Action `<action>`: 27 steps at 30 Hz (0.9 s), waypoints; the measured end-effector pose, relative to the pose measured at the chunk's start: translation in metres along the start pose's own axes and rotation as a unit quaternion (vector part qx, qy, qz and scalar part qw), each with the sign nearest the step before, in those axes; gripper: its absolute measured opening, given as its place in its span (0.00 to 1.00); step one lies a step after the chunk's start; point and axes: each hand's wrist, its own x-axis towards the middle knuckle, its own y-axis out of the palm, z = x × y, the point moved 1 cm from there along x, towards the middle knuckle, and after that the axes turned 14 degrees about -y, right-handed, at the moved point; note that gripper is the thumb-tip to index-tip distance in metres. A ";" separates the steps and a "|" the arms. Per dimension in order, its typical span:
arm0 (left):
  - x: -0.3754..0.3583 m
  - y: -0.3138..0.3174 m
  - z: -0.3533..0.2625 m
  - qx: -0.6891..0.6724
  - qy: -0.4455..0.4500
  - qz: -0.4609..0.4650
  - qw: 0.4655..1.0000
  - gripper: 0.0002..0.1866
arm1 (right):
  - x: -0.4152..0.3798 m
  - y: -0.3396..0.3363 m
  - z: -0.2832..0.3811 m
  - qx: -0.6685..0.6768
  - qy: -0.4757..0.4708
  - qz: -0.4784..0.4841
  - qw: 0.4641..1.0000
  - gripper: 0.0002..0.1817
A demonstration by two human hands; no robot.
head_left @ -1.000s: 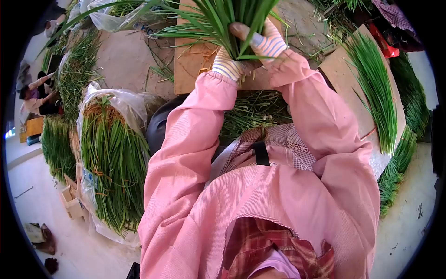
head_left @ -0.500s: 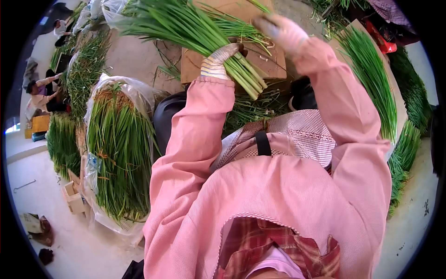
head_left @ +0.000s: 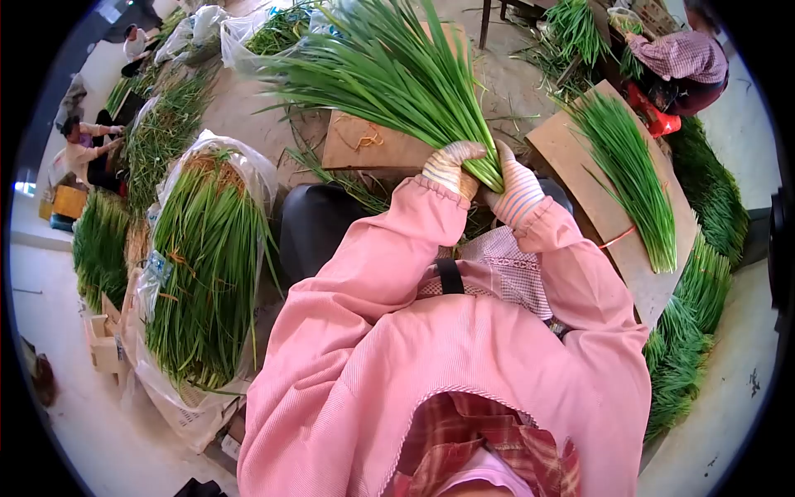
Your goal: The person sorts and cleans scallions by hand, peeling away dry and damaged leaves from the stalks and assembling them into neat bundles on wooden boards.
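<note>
Both of my gloved hands meet on one bunch of garlic chives [head_left: 406, 95], its leaves fanning up and to the left and its pale stems pointing down. My left hand [head_left: 451, 166] wraps the lower stems from the left, fingers closed. Against the right side of the same stems, my right hand [head_left: 513, 186] is closed too, its thumb along the bunch. Just beyond the hands lies a wooden board [head_left: 352, 149] with a few orange-brown bands [head_left: 364, 138] on it.
A plastic-lined basket [head_left: 186, 398] full of chives stands at left. More chives [head_left: 633, 178] lie on a board [head_left: 555, 141] at right, near a red strip [head_left: 617, 238]; stacked bundles [head_left: 687, 323] sit beside it. Other people [head_left: 683, 54] sit at upper right and far left.
My right hand has come from the upper right to close on the stems beside my left hand. The bunch is more upright, and loose stems on the front board no longer show.
</note>
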 end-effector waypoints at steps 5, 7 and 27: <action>-0.020 -0.009 -0.002 -0.064 0.013 -0.054 0.996 0.16 | -0.046 -0.040 -0.001 -0.080 -0.068 0.056 0.993 0.39; -0.031 -0.015 -0.010 -0.118 0.038 -0.075 0.990 0.16 | -0.080 -0.047 -0.023 -0.121 -0.141 0.056 0.981 0.42; -0.065 -0.060 -0.111 0.456 0.278 -0.283 0.797 0.11 | -0.315 -0.092 -0.087 -0.199 0.131 0.175 0.955 0.45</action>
